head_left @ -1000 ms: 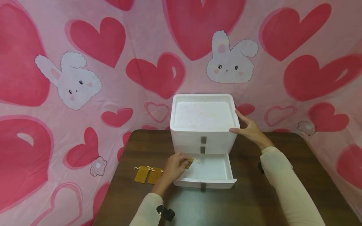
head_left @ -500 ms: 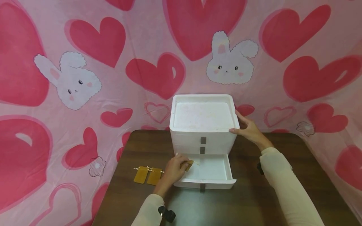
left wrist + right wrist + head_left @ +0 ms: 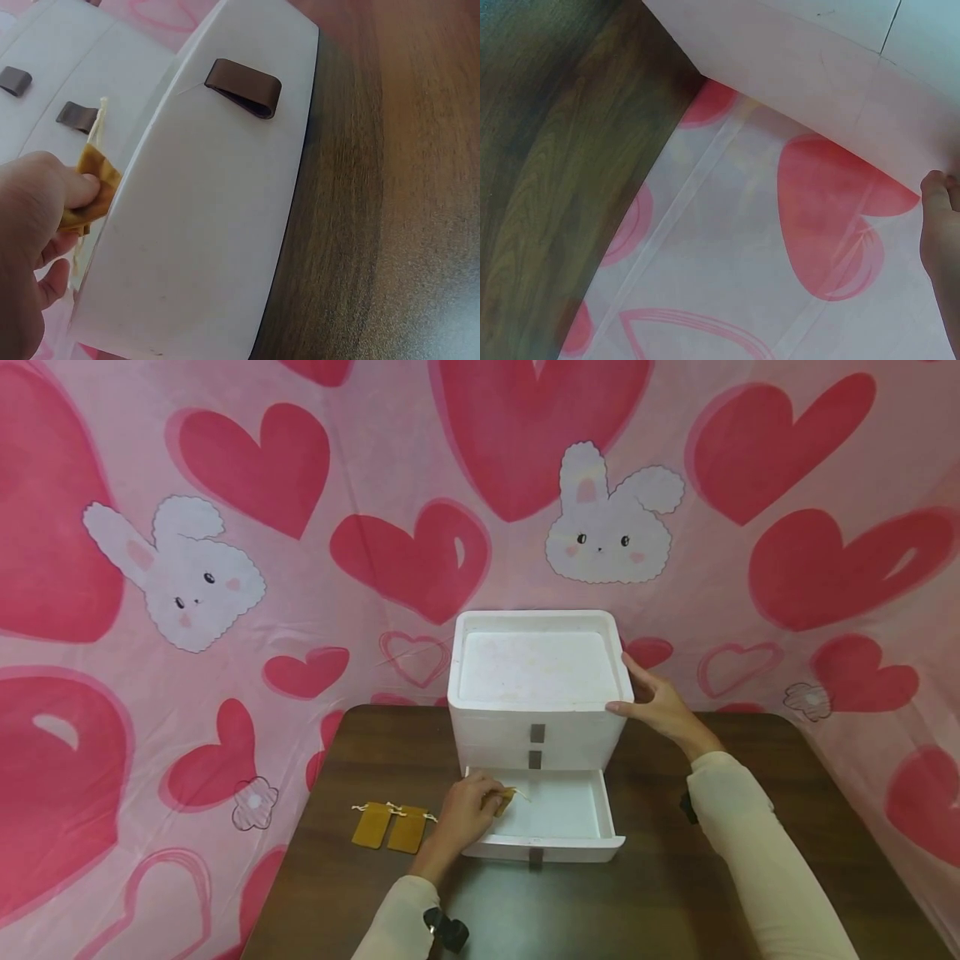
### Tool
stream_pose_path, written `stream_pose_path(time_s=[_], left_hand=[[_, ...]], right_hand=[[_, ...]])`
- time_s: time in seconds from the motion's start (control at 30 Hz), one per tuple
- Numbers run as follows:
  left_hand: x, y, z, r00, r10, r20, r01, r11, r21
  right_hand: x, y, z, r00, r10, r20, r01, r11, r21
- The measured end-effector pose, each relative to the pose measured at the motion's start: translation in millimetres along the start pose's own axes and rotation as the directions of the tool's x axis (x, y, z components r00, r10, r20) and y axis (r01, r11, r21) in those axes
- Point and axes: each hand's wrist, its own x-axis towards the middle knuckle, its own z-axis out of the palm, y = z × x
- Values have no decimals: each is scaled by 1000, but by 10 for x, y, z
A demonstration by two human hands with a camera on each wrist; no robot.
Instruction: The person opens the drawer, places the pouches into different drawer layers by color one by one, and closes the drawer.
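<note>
A white drawer unit (image 3: pixel 540 739) stands on the table with its bottom drawer (image 3: pixel 555 842) pulled out. Over the left part of that drawer, my left hand (image 3: pixel 467 806) pinches a mustard drawstring pouch (image 3: pixel 96 184) between thumb and fingers; the pale cord sticks up in the left wrist view. My right hand (image 3: pixel 660 708) rests on the right side of the unit near its top, thumb at the front corner. In the right wrist view only part of that hand (image 3: pixel 941 217) shows, against the white side wall.
Two more mustard pouches (image 3: pixel 371 825) lie side by side on the brown table (image 3: pixel 600 910), left of the drawer. Brown tab handles (image 3: pixel 246 86) stick out from the drawer fronts. Behind the table hangs a pink cloth (image 3: pixel 420 460) with hearts and rabbits.
My left hand has shifted slightly with the pouch and stays over the drawer's left side. The right hand keeps its place on the unit. The head view has drifted a little.
</note>
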Motion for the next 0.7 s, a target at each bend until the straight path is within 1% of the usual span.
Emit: stream_pose_path(time_s=[0.17,0.37,0.6,0.7], left_hand=[[-15,-15,2,1000,20,-20,-20,1000,0],[-33,-39,13,997,63,-38,-62,997,37],[-53,-24,-22,999,40,-4,-40,995,87],[-71,0,-59,999,49,-4,-48,994,96]], right_hand=[[4,-4,4,1000,5,4,-5,1000,-10],[2,5,9,1000,6,1,-6,1000,-17],[11,28,10,1000,1,-4,-1,999,-39],[3,19,6,1000,2,-2,-2,999,-40]])
